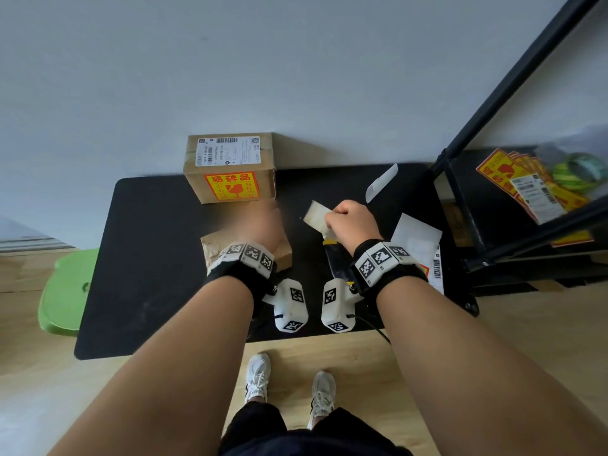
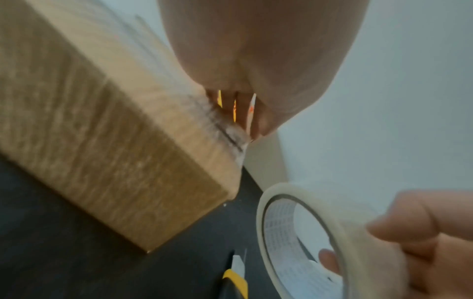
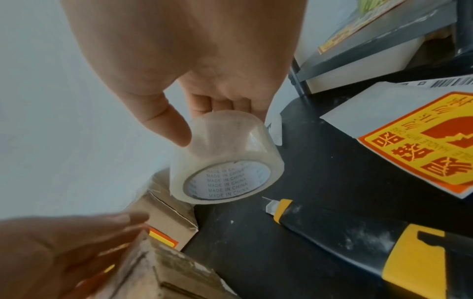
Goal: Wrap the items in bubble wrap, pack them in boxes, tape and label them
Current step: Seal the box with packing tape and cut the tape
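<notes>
Right hand (image 3: 179,66) pinches clear tape roll (image 3: 225,159) above the black mat (image 1: 148,258); left hand (image 1: 260,222), fingers straight, rests on the near cardboard box (image 2: 107,141). Taping step, likely. Next: find the tape's free end and lay it along the box seam.

Black table (image 1: 154,258) against wall, wood floor (image 1: 526,340) beneath.

On table: labelled cardboard box (image 1: 230,169) at 12 o'clock edge, yellow fragile sticker on near face; second cardboard box (image 1: 286,251) just nearer, mostly hidden; yellow-black utility knife (image 3: 358,238) at 3 o'clock of it, blade out; white backing strip (image 1: 381,182) at 1 o'clock; white paper sheet (image 1: 416,235), fragile sticker (image 3: 422,145) and barcode label (image 1: 437,271) at 3 o'clock edge. Green stool (image 1: 65,291) on floor at 9 o'clock.
</notes>
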`<state>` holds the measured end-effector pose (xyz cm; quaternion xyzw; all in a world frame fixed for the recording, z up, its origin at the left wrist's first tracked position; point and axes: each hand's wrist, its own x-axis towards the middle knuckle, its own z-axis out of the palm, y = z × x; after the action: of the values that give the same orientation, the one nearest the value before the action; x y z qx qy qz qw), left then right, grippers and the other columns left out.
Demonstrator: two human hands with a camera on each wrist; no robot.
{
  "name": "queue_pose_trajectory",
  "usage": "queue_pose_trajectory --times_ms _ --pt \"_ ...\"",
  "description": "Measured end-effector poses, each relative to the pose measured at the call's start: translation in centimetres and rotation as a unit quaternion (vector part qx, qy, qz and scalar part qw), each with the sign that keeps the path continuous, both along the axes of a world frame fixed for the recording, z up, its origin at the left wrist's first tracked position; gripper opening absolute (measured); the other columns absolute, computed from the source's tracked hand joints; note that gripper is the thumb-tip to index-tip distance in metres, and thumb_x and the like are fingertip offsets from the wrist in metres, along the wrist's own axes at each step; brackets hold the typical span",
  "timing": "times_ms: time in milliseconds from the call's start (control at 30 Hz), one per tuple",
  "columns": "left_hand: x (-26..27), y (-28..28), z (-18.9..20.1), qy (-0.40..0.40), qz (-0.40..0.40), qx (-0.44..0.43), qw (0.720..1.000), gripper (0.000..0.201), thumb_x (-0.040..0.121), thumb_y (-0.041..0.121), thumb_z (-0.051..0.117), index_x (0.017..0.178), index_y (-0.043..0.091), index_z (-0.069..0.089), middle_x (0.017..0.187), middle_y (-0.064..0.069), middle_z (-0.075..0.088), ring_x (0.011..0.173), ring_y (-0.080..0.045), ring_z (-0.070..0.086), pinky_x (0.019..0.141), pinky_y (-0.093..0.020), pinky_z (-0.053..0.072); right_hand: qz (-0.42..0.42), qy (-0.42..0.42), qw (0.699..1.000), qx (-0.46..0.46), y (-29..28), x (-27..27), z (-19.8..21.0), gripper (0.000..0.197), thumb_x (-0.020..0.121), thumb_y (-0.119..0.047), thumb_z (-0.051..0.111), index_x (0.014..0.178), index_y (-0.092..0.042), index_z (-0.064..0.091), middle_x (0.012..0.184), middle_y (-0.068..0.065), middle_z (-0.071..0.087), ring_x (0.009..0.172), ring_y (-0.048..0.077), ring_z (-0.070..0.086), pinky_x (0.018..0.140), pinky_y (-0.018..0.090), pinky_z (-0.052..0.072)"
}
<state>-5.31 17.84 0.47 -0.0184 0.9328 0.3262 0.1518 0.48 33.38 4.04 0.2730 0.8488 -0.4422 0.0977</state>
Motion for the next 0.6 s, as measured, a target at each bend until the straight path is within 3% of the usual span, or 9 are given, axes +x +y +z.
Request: queue_pose_trajectory --times_ms 33,100,167,267,333,433,600 --pt "0.3 0.0 0.9 -0.009 -0.008 0.049 0.999 0.037 0.101 0.019 0.041 0.135 0.015 0.055 0.137 -0.006 0.055 0.119 -0.019 0.053 0.1 -0.033 0.041 -0.002 0.005 1.0 -0.002 -0.2 0.1 0.4 0.016 0.086 -0.018 0.054 0.095 -0.012 0.064 0.089 0.002 0.062 0.081 0.017 0.057 0.068 0.03 0.047" --pt "0.8 0.4 2.6 -0.017 -0.028 0.096 0.995 0.037 0.101 0.018 0.044 0.136 0.016 0.055 0.136 -0.002 0.057 0.113 -0.013 0.055 0.087 -0.024 0.041 -0.004 0.016 1.0 -0.003 -0.7 0.3 1.3 0.014 0.085 -0.019 0.053 0.092 -0.012 0.064 0.087 0.001 0.062 0.085 0.018 0.058 0.076 0.034 0.049" --pt "1.0 0.9 4.0 -0.027 -0.046 0.118 0.992 0.034 0.1 0.021 0.047 0.132 0.016 0.058 0.132 -0.002 0.059 0.114 -0.013 0.055 0.084 -0.022 0.04 -0.004 0.027 1.0 0.0 -1.1 0.5 2.2 0.012 0.085 -0.019 0.054 0.09 -0.013 0.063 0.084 -0.001 0.06 0.084 0.018 0.057 0.078 0.035 0.049" --pt "1.4 1.2 5.3 -0.048 -0.067 0.133 0.988 0.026 0.099 0.023 0.051 0.121 0.016 0.063 0.116 -0.005 0.064 0.098 -0.011 0.055 0.078 -0.022 0.041 0.004 0.043 0.999 0.007 -1.5 0.7 3.4 0.01 0.085 -0.02 0.055 0.089 -0.014 0.063 0.082 -0.002 0.059 0.083 0.016 0.056 0.079 0.035 0.048" --pt "1.7 1.0 5.3 -0.028 -0.059 0.147 0.987 0.029 0.097 0.023 0.055 0.122 0.012 0.065 0.115 -0.003 0.066 0.093 -0.009 0.057 0.077 -0.022 0.041 0.007 0.048 0.999 0.008 -1.6 1.0 3.8 0.006 0.084 -0.019 0.056 0.084 -0.016 0.061 0.079 -0.003 0.058 0.08 0.015 0.054 0.076 0.033 0.047" --pt "2.3 0.6 5.7 0.024 -0.03 0.158 0.987 0.022 0.093 0.022 0.062 0.113 0.015 0.07 0.105 0.002 0.068 0.082 -0.004 0.058 0.064 -0.014 0.04 0.009 0.053 0.998 0.009 -1.9 1.5 4.3 0.006 0.083 -0.018 0.056 0.078 -0.017 0.059 0.078 -0.003 0.058 0.079 0.016 0.054 0.077 0.035 0.047" --pt "3.1 0.0 6.4 0.052 -0.019 0.158 0.986 0.013 0.092 0.019 0.063 0.101 0.015 0.072 0.096 0.002 0.069 0.081 -0.007 0.06 0.068 -0.02 0.043 0.012 0.057 0.998 -0.005 -2.2 2.2 5.1 0.007 0.083 -0.019 0.056 0.079 -0.017 0.061 0.08 -0.002 0.06 0.081 0.016 0.056 0.076 0.033 0.047"
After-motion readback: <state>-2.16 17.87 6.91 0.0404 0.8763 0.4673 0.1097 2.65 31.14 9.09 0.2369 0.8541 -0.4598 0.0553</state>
